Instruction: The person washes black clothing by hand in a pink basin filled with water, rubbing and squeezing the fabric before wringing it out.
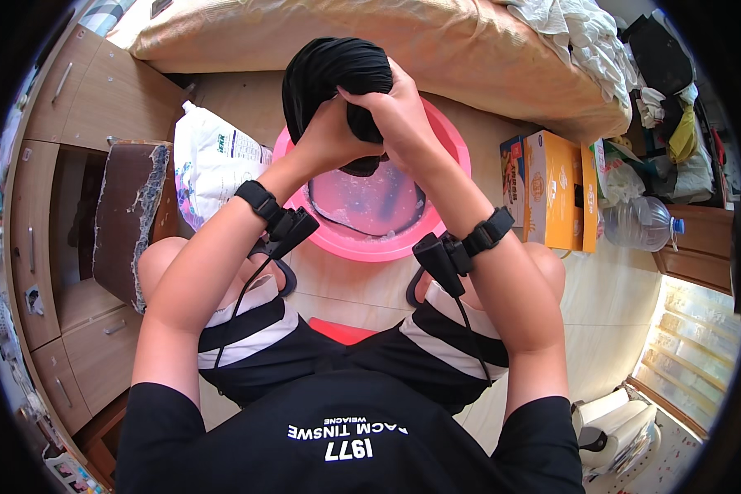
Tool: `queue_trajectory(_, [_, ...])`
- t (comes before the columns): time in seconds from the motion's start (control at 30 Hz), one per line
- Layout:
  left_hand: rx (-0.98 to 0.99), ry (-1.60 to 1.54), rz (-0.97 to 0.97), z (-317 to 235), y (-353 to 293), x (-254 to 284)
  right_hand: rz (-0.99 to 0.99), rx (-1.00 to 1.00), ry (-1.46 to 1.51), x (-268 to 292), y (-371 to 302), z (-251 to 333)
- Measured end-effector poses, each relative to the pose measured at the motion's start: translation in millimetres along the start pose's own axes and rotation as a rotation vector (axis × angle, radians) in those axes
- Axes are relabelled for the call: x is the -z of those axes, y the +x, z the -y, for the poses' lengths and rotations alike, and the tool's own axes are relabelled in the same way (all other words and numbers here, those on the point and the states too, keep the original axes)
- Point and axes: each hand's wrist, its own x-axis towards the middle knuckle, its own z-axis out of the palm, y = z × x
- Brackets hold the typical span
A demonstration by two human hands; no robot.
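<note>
- A black cloth (pixel 325 78), bunched into a thick, rounded bundle, is held up in the air over the far part of a pink basin.
- Its surface is dark and looks slightly shiny, with many fine creases curving over the top and down the left side; its lower end hangs below the hands. What kind of garment or fabric it is, I cannot tell.
- The left hand (pixel 331 136) grips the cloth from the near side, fingers mostly hidden by it.
- The right hand (pixel 397 107) is closed around the right side of the bundle, its thumb reaching across toward the left hand.
- Below, the round pink basin (pixel 370 249) sits on the pale tiled floor (pixel 617 305), holding cloudy water (pixel 366 193) with whitish specks and a dark curved line near its edge.
- Just left of the basin stands a white bag (pixel 221 160), with a worn brown box (pixel 123 218) beyond it.
- To the right, apart from the basin, are an orange box (pixel 554 189) and a clear plastic bottle (pixel 640 224) with a blue cap.
- Behind the basin is a bed (pixel 469 53) with a peach-coloured cover.
</note>
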Motion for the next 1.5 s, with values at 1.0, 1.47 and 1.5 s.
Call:
queue_trajectory(1.0, [0.259,-0.587,-0.594,-24,23,-13,-0.117,0.689,-1.133,-18,-32,-45])
queue_trajectory(1.47, [0.267,-0.524,-0.559,-38,28,-18,-0.088,0.633,-0.894,29,-3,-27])
queue_trajectory(1.5, [0.264,-0.518,-0.570,-36,28,-20,-0.070,0.631,-0.857,30,-3,-25])
